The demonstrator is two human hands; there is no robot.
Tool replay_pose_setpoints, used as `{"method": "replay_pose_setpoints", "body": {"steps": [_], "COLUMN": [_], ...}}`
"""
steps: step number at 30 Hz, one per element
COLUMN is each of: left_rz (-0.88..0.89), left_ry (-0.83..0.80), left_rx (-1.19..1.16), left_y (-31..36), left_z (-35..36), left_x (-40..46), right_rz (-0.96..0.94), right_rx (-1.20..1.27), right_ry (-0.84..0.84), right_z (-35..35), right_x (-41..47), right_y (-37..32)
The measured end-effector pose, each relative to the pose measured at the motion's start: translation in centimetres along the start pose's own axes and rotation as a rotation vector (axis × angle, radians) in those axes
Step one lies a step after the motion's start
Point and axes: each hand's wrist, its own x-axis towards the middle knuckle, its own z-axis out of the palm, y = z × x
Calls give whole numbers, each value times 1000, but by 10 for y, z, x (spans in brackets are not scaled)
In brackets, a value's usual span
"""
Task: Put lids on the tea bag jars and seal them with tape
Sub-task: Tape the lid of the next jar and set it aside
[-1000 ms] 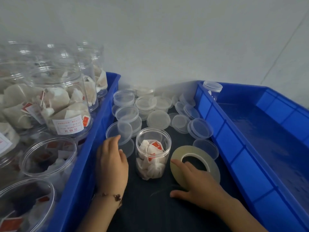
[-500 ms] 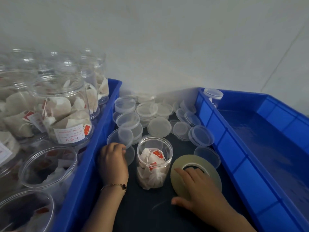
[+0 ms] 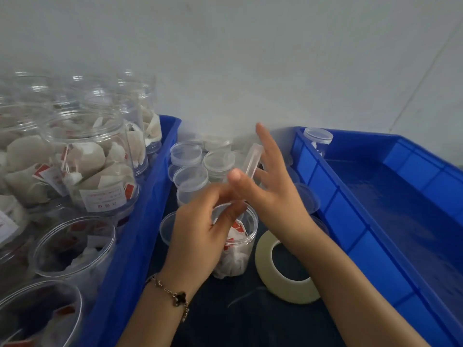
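Hands two, lid one

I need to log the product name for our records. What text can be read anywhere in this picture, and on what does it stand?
None is legible.
White label on the large jar: printed lines, too blurred to read.
Red-and-white tea bag tags in the small open jar: too small.
Label at the left edge: cut off, unreadable.
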Motion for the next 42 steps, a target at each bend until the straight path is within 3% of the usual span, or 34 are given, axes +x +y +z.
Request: {"method": "replay_pose_setpoints", "body": {"steps": [3, 5, 7, 11, 20, 28, 31, 34, 36, 40, 42], "left_rz": [34, -113, -303, -327, -400, -474, -487, -469, -492, -469, -481], "left_ry": [3, -51, -158, -268, -203, -218, -224, -173, -160, -206, -184], "left_rx": [20, -68, -174, -144, -68, -36, -23, 107, 110, -44, -46], "left_y": [-15, -32, -52, -82, -95, -96, -98, -99, -99, -95, -95], "left_z": [3, 5, 8, 17, 24, 26, 29, 34, 33, 29, 29], "left_x": [-5, -14, -24, -37, -51, -50, -50, -52, -52, -51, -52], "right_rz": [29, 2, -57, -58, -55, -46, -21, 175, 333, 473, 440], "right_rx": [-210, -449, -641, -681, -660, -878, -1064, -1250, -1260, -1078, -1043], "right_ry": [100, 114, -23, -332, -415, -414, -316, -139, -126, -306, -568], "right_z": [7, 5, 1, 1, 3, 13, 27, 58, 68, 25, -2], "right_x": [7, 8, 9, 6, 4, 10, 1, -9, -1, 28, 34], "right_y": [1, 2, 2, 15, 32, 21, 20, 21, 15, -3, -11]}}
